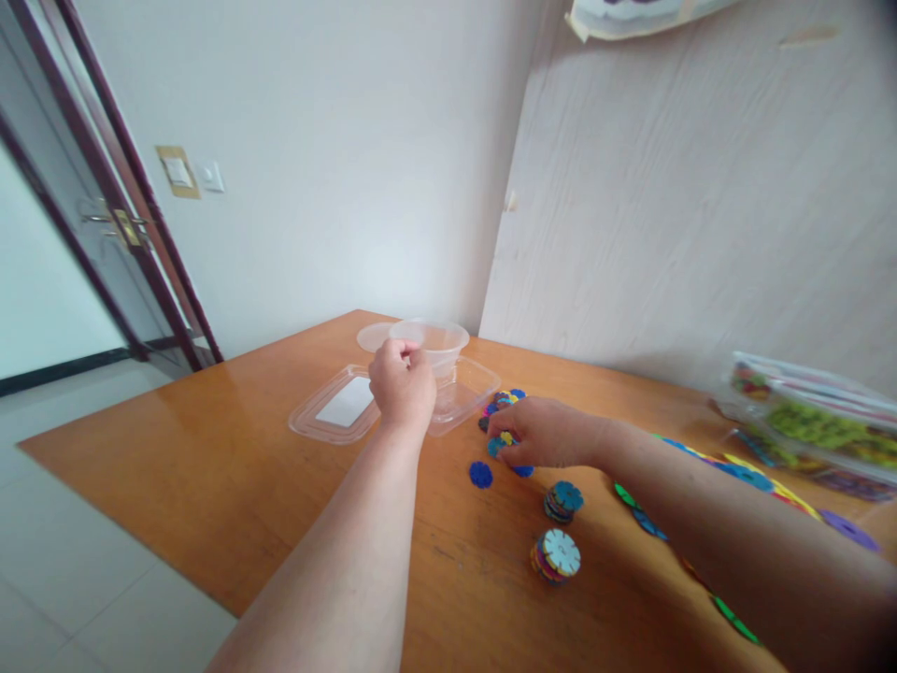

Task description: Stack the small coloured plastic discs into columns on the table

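Observation:
My left hand (405, 381) is closed in front of a clear round plastic bowl (441, 336); what its fingers hold, if anything, is hidden. Lower to the right, my right hand (550, 432) reaches over a small pile of flower-shaped plastic discs (510, 397). Its thumb and fingers curl about a teal flower disc (497, 447), with a yellow one showing between them. A single dark blue disc (480, 475) lies flat beside the pile. Nearer me stand two neat stacks, one topped by a teal disc (567, 495), the other by a pale disc (561, 552).
A clear rectangular tub (476, 388) lies under the bowl's right side. Left of it is a clear lid (301, 422) with a white label. Linked discs (753, 477) spread beneath my right forearm. At the far right sits a clear container (819, 421) of colourful pieces. Walls border the wooden table (210, 449).

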